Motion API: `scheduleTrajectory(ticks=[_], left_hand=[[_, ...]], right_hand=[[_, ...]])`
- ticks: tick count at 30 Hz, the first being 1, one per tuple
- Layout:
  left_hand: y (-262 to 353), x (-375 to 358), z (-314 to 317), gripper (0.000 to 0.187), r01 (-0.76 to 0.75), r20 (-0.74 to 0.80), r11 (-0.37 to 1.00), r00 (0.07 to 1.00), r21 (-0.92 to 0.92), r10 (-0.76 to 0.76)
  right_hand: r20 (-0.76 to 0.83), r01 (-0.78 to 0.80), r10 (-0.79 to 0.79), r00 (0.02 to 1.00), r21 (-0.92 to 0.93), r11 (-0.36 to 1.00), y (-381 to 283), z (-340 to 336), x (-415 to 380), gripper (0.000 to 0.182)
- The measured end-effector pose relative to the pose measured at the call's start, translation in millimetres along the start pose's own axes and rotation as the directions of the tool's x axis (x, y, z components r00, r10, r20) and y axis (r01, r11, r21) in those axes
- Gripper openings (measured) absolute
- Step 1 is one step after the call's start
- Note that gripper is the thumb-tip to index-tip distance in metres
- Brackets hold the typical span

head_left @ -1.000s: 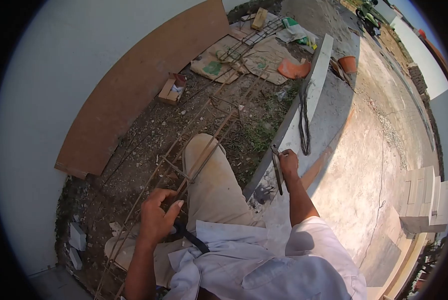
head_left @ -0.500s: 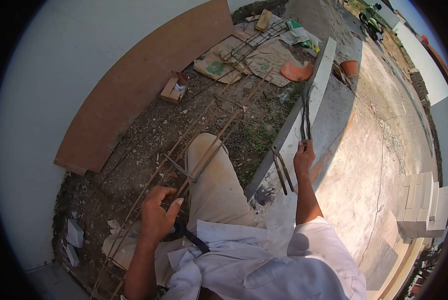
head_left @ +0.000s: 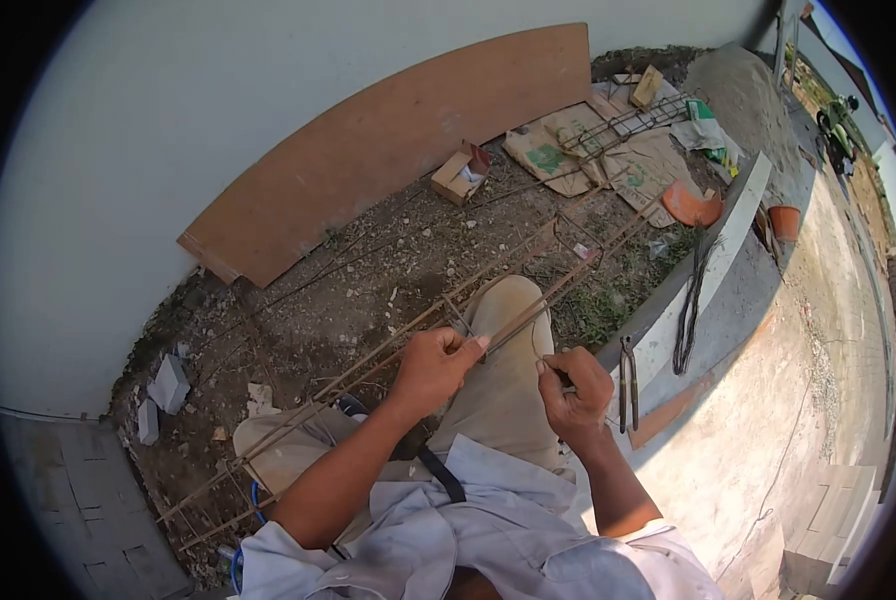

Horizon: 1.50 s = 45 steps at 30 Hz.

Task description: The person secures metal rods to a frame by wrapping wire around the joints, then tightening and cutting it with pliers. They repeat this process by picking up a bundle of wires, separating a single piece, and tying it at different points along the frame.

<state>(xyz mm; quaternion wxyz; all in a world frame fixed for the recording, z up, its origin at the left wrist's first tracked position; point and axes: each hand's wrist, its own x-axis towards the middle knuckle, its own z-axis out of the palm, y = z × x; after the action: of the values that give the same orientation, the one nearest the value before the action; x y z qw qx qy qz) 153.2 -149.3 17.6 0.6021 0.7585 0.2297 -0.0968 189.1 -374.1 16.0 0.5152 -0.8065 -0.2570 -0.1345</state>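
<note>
From my remote seat, I see the left hand clamped on the rod frame lying across the person's 2 legs. The right hand pinches a thin wire near it.

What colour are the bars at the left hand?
The bars are rusty brown, clearest in the head view.

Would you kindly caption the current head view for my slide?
Left hand at a metal bar frame, right hand pinching a thin wire, pincers lying on the ledge.
</note>
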Motion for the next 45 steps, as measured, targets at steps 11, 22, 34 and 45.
scheduleTrajectory(ticks=[11,22,34,45], left_hand=[[-18.4,15.3,11.1,0.033,-0.066,-0.055,0.997,0.996,-0.044,0.063],[-4.9,8.5,2.6,0.026,0.187,-0.002,0.926,0.98,-0.326,-0.199],[-22.2,8.4,-5.7,0.013,0.139,0.18,0.945,0.98,-0.295,-0.088],[-7.3,2.1,9.1,0.019,-0.047,-0.061,0.998,0.997,0.04,0.049]], right_hand=[[0.1,0.009,-0.01,0.995,0.01,1.0,-2.0,7.2,-7.6,0.016],[0.38,0.085,-0.061,0.923,-0.046,0.995,1.5,17.1,-15.1,0.012],[0.32,0.295,-0.234,0.918,-0.158,0.943,23.2,43.0,-7.5,0.021],[0.253,0.141,-0.105,0.962,-0.128,0.982,22.8,50.2,-13.7,0.014]])
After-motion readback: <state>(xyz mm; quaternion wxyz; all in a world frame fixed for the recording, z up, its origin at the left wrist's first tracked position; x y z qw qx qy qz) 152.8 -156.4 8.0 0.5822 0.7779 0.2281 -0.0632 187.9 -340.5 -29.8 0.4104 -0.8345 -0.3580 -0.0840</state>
